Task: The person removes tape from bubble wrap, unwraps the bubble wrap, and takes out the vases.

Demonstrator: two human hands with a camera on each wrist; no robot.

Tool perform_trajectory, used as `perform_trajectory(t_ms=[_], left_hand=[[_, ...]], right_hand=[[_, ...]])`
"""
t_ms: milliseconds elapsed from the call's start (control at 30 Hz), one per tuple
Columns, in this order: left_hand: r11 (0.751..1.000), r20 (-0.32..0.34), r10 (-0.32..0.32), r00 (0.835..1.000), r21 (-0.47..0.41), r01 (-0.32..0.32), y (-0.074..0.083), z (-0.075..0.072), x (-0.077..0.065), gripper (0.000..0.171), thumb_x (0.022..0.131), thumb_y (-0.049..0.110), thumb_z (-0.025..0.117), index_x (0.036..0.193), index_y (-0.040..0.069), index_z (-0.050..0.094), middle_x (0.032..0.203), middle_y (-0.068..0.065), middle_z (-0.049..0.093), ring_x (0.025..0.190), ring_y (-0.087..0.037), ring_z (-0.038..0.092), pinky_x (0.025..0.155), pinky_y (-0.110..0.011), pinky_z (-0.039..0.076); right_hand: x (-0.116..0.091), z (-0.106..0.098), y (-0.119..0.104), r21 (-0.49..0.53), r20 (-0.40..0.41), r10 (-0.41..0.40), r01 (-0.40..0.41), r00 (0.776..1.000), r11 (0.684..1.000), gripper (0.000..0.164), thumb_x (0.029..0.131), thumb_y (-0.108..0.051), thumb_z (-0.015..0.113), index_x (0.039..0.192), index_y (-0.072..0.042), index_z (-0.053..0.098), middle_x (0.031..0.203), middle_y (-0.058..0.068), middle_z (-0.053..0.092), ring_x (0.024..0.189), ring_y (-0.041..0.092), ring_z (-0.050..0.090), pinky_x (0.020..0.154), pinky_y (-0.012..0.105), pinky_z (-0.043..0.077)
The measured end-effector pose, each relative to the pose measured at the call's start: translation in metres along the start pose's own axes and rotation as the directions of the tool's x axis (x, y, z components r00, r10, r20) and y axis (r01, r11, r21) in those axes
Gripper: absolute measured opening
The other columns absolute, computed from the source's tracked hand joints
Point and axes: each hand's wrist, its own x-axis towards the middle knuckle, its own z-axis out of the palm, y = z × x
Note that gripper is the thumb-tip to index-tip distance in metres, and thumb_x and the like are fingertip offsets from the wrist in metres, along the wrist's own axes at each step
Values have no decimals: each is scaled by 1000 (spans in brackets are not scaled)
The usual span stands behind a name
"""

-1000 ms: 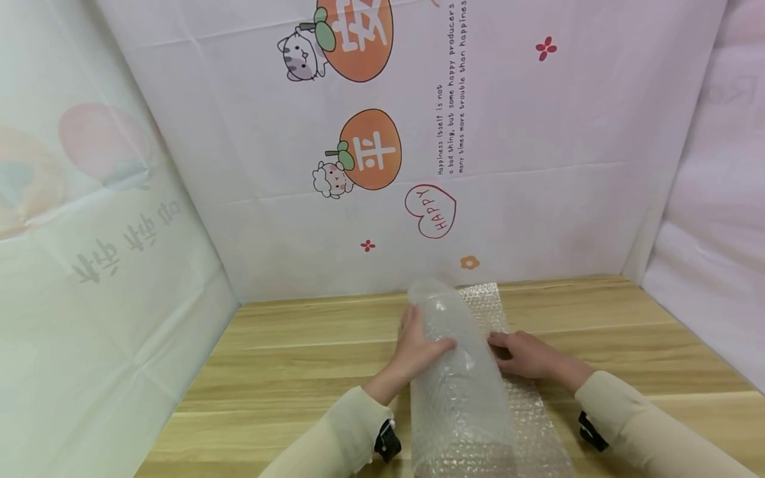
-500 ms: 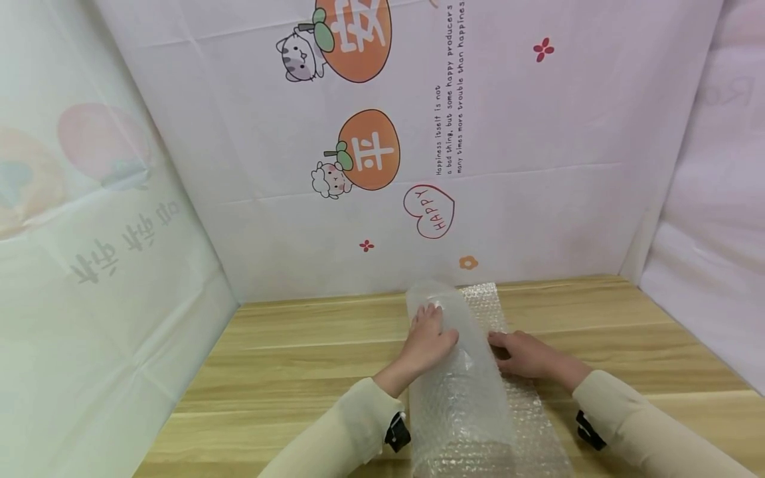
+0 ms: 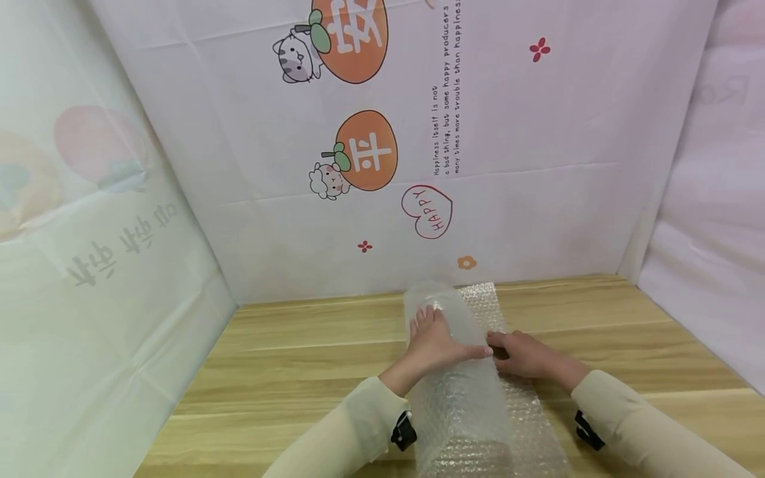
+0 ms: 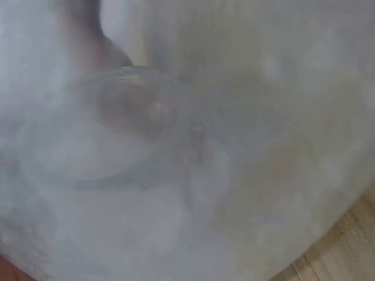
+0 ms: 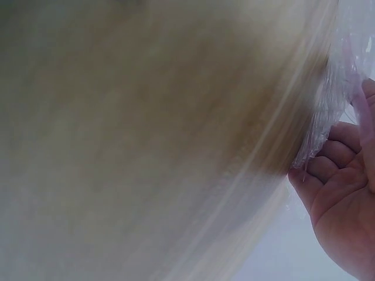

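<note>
A sheet of clear bubble wrap (image 3: 463,405) is folded over into a loose, puffed roll on the table. My left hand (image 3: 433,348) rests on top of the roll, fingers spread and thumb stretched towards the right. At the roll's right side, my right hand (image 3: 526,356) pinches the wrap with curled fingers. The right wrist view shows the wrap's edge (image 5: 319,137) gathered between fingers and thumb. Seen hazily through the wrap in the left wrist view is a round, clear rim (image 4: 137,69), like a cup's; the rest of that object is hidden.
A flat strip of the wrap (image 3: 483,302) extends out from under the roll to the right and back. The wooden table (image 3: 299,372) meets a printed white cloth (image 3: 508,219) at its back edge. More cloth hangs at both sides.
My left hand has moved from the roll's left side onto its top, and its thumb has reached right, close to the right hand. The right hand stays in place.
</note>
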Motion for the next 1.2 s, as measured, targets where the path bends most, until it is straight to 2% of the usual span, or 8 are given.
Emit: perform_trajectory(t_ms=[67,100,167,233,467,700,1033,1200], left_hand=[[1000,16,-4,1000,9,4,1,1,0,125,65,66,78,151,-5,21,158,-22,15,146,-33,7,116,-45,8],[1000,23,-7,1000,12,7,1,1,1,125,65,64,79,151,-5,21,158,-22,14,146,-33,6,116,-45,8],[1000,31,-12,999,8,12,0,2,2,122,66,60,80,151,-5,21,158,-21,13,146,-32,6,116,-44,8],[1000,31,-11,999,-5,11,-2,3,2,120,68,56,82,151,-5,22,158,-21,14,146,-33,7,116,-45,9],[997,-14,23,1000,-70,-23,-8,5,4,114,69,47,83,149,-9,24,156,-25,17,145,-37,11,115,-47,14],[988,-101,49,994,-141,-63,-18,0,2,107,67,42,84,144,-10,31,150,-28,28,138,-39,26,111,-50,24],[944,-126,30,992,-322,-69,-40,-9,0,104,69,35,82,145,-12,29,152,-31,24,139,-43,24,111,-52,24],[932,-130,26,991,-356,-71,-48,-10,-3,104,70,34,80,145,-14,27,152,-32,23,139,-44,23,111,-52,23]], right_hand=[[0,0,0,-4,4,20,-20,1000,1000,14,90,-12,67,101,-7,60,76,5,58,68,14,55,63,30,47],[0,0,0,-8,6,35,-35,999,999,22,90,-15,67,107,-2,62,87,13,64,78,22,61,70,35,51],[-1,0,0,-15,9,57,-56,998,998,43,90,-20,69,122,8,59,114,27,63,103,37,61,86,47,50],[-1,0,0,-24,8,69,-69,998,997,57,90,-25,69,130,13,53,133,32,50,121,45,49,97,55,42],[-1,0,-2,-19,11,85,-85,996,996,62,90,-32,69,130,12,53,134,32,50,122,42,50,97,54,41],[-1,-1,-4,-22,8,90,-90,996,996,67,89,-39,69,130,12,53,134,32,49,124,46,46,99,56,40],[0,0,-3,-25,5,88,-88,996,996,66,89,-38,69,130,12,54,134,31,50,123,45,47,98,55,40],[0,1,-2,-24,4,87,-87,996,996,66,89,-38,70,129,12,54,133,32,50,122,46,48,98,56,40]])
